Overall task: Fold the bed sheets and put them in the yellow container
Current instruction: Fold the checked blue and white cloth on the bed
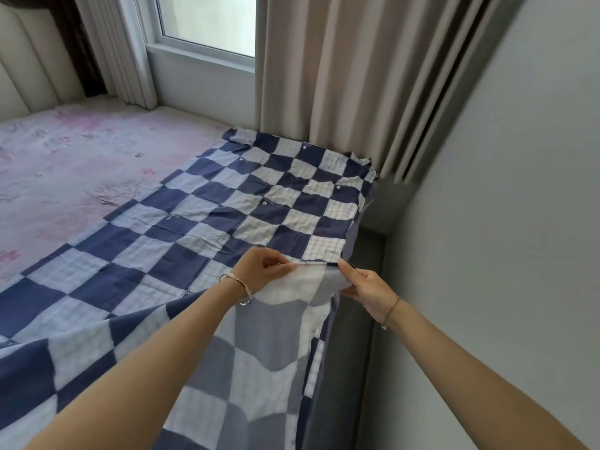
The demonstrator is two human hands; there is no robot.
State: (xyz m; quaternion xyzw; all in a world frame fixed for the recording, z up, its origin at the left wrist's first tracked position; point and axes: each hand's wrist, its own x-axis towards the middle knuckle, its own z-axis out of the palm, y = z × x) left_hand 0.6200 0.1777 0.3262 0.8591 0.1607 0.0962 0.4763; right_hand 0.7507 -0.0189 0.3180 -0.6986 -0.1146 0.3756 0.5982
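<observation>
Head view. Shows a blue-and-white checked bed sheet point(227, 203) spread over the right side of a bed point(350, 368), running from the near edge away to the far corner under a beige curtain point(341, 76). Catches the near part of that sheet lifted off the bed and turned over, paler underside up, draped beneath both forearms. Finds the left hand point(263, 271) and the right hand point(363, 287) close together at the right edge, each pinching the raised hem point(315, 264) between thumb and fingers, with a short taut length stretched between the two grips. Also takes in a pink floral cover point(65, 164) on the left of the bed, a window point(207, 24) at the far end and a grey wall point(519, 222) hard on the right.

Places no yellow container anywhere in frame.

Points, as a judgement, to an early fold: hem gathered, most of the cloth lying spread out. Calls next, probably, for sliding the hands apart along the hem to find the corners, then carrying that edge across to meet the far edge by the curtain. Demands square alignment against the checks and a firm pinch, given thin, limp cloth likely to sag and wrinkle. Warns of the right edge slipping off the bed toward the wall.
</observation>
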